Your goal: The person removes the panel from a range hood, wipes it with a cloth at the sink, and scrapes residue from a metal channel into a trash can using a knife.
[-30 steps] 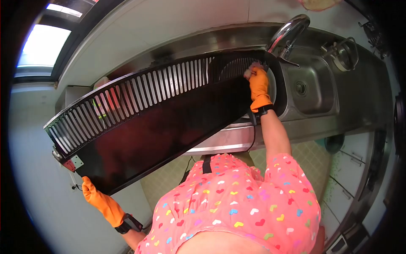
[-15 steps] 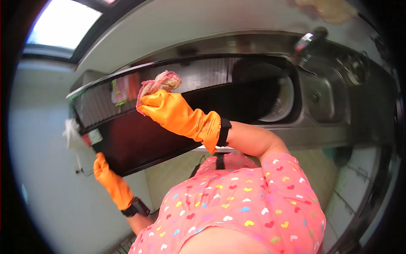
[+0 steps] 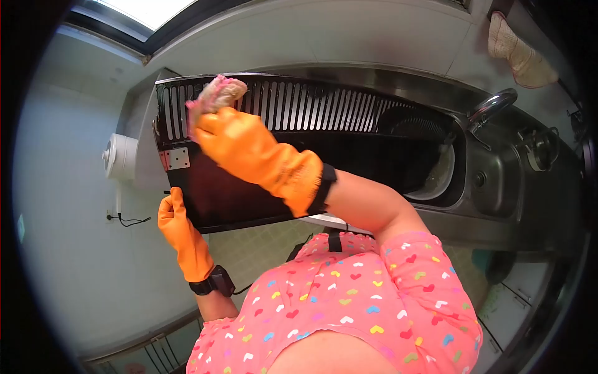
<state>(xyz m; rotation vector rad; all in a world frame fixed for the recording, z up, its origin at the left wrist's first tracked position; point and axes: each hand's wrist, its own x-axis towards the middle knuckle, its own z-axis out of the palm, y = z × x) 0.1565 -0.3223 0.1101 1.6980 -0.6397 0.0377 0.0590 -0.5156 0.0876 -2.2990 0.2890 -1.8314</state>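
Observation:
A long black panel (image 3: 237,199) with a slotted strip (image 3: 299,100) along its far side lies tilted over the sink counter. My right hand (image 3: 249,149), in an orange rubber glove, is closed on a pink-edged tan cloth (image 3: 219,95). The bunched cloth is over the left part of the slots; whether it presses on them is hard to tell. My left hand (image 3: 180,227), gloved in orange too, is closed at the panel's near left corner. A pale metal plate with holes (image 3: 178,158) sits on the panel's left end.
A round white basin (image 3: 445,174) shows partly under the panel's right end. Beyond it are the steel sink (image 3: 495,184) and faucet (image 3: 493,109). A white container (image 3: 119,156) stands at the left, with a black cord (image 3: 132,220) below. A beige cloth (image 3: 520,53) hangs on the wall.
The view has shifted, and the slotted strip now shows sharply. My right hand has moved the cloth left and away from me along the strip. My left hand stays at the panel's corner.

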